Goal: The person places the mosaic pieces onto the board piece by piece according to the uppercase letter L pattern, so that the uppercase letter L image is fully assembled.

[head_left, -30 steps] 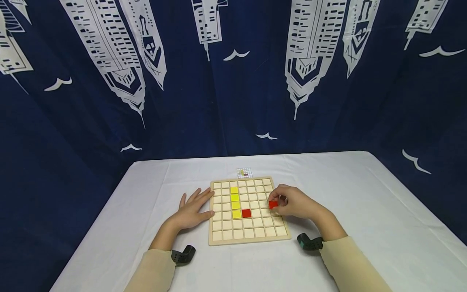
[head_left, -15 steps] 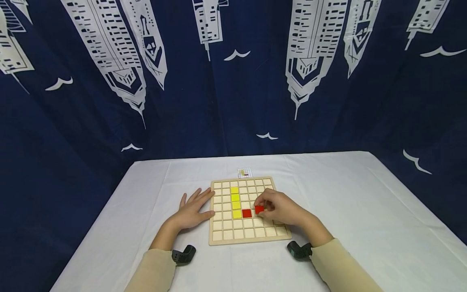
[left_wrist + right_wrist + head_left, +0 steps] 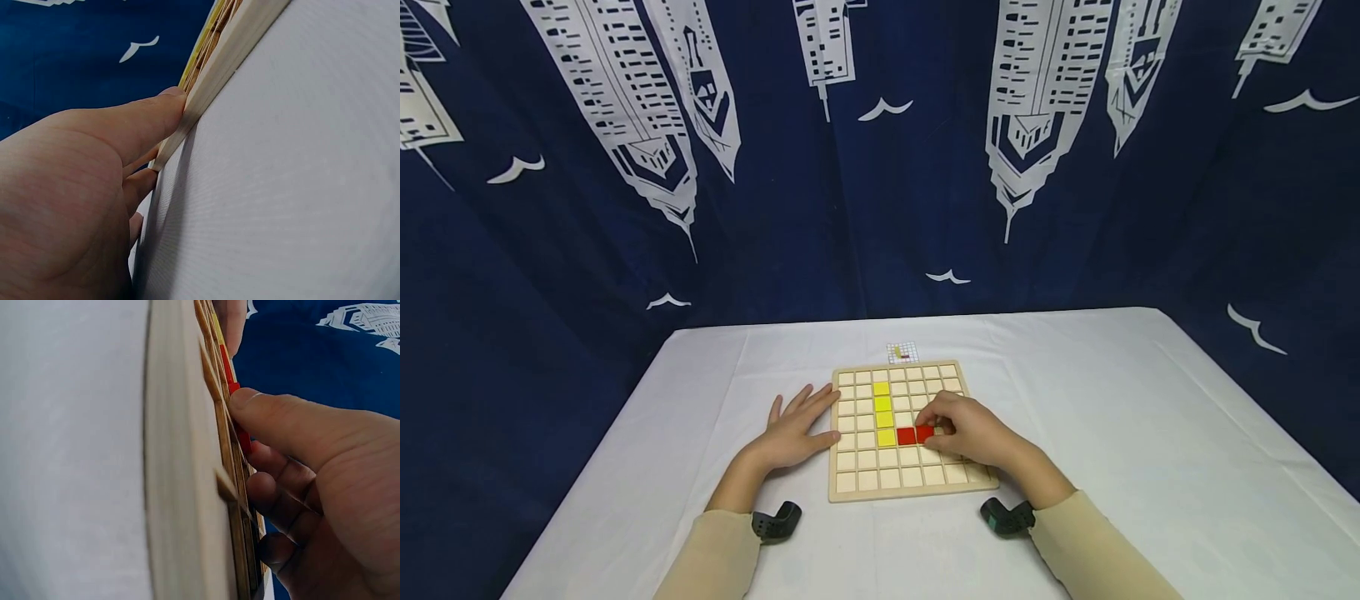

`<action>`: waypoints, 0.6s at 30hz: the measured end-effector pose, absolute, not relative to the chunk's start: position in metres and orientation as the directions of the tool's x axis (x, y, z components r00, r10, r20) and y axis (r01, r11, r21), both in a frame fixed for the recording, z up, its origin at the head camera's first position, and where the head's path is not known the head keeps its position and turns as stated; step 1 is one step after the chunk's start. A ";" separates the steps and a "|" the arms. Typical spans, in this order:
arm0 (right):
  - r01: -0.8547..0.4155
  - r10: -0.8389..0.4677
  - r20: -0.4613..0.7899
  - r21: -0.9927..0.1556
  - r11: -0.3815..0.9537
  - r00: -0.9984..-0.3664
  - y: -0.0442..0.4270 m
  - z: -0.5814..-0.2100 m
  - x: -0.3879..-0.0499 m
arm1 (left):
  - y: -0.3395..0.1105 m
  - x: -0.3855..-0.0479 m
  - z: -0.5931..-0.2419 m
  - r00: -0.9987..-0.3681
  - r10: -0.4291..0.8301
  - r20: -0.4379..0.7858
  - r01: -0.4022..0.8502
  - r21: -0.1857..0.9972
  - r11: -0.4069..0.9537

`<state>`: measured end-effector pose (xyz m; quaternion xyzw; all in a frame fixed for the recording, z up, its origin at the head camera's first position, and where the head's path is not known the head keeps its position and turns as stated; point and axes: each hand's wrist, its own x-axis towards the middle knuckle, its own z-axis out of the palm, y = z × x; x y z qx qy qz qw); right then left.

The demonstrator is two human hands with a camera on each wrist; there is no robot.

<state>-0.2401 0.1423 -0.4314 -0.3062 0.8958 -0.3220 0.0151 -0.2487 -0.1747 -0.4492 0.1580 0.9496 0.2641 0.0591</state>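
Note:
A wooden grid board lies on the white table. Several yellow tiles fill a column of its cells, and a red tile sits just right of the lowest one. My right hand pinches a second red tile between thumb and fingers, at the cell beside the first red one. In the right wrist view this red tile is tilted slightly, partly hidden by the thumb. My left hand rests with spread fingers on the board's left edge; the left wrist view shows its thumb touching the wooden rim.
A small printed card with a coloured grid pattern lies just behind the board. White cloth covers the table. A dark blue curtain with white buildings and birds hangs behind it.
My right hand has carried the red tile leftward across the board, from near its right edge to beside the other red tile. My left hand has stayed in place.

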 end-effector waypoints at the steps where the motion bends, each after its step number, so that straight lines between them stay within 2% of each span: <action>1: -0.538 -0.556 0.172 -0.587 0.605 -0.813 0.142 -0.432 -0.240 | -0.175 -0.249 -0.449 -0.943 0.332 -0.030 0.269 0.521 0.810; 18: -0.542 -0.543 0.179 -0.547 0.638 -0.820 0.143 -0.431 -0.238 | -0.175 -0.249 -0.451 -0.943 0.331 -0.035 0.266 0.519 0.812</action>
